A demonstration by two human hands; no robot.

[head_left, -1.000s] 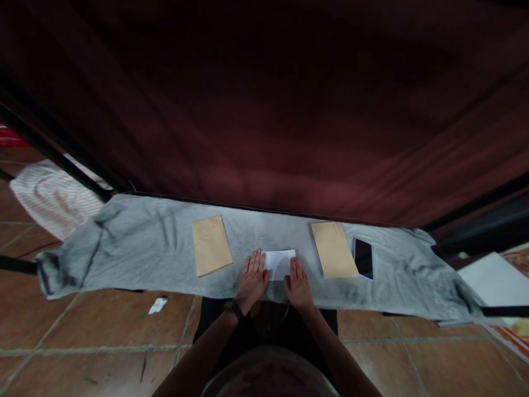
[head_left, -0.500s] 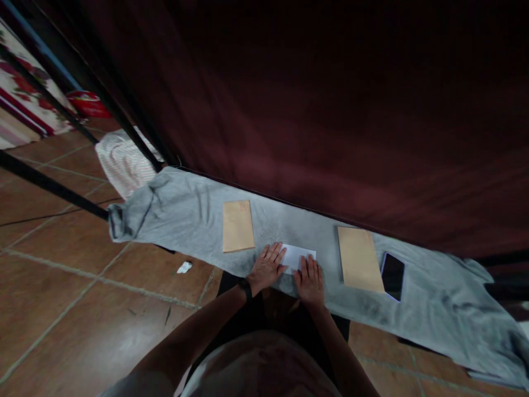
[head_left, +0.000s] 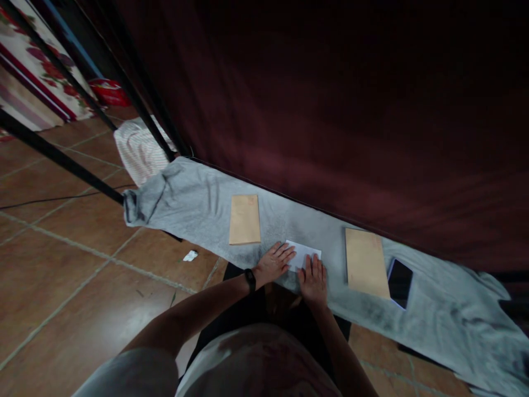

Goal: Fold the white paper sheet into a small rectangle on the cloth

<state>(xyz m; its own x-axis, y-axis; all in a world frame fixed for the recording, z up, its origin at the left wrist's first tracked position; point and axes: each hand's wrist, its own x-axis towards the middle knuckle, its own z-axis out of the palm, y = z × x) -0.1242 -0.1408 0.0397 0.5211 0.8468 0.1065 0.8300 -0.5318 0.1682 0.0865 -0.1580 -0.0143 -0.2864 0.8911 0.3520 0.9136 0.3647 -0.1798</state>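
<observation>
A small folded white paper (head_left: 305,254) lies on a grey cloth (head_left: 194,198) spread over the floor. My left hand (head_left: 276,262) rests flat on the paper's left edge, fingers stretched out. My right hand (head_left: 313,280) presses flat on its near right part, fingers straight. A black band sits on my left wrist. One brown envelope (head_left: 245,219) lies left of the paper and another brown envelope (head_left: 366,263) lies to the right. A black phone (head_left: 399,275) sits beside the right envelope.
A dark red curtain (head_left: 330,110) hangs behind the cloth. Black metal bars (head_left: 61,160) cross at the left, with a striped white cloth (head_left: 138,149) behind them. A small paper scrap (head_left: 190,256) lies on the brown tiled floor.
The view has swung to the left and tilted, so the cloth now runs diagonally. Both hands stay flat on the white paper in the same place.
</observation>
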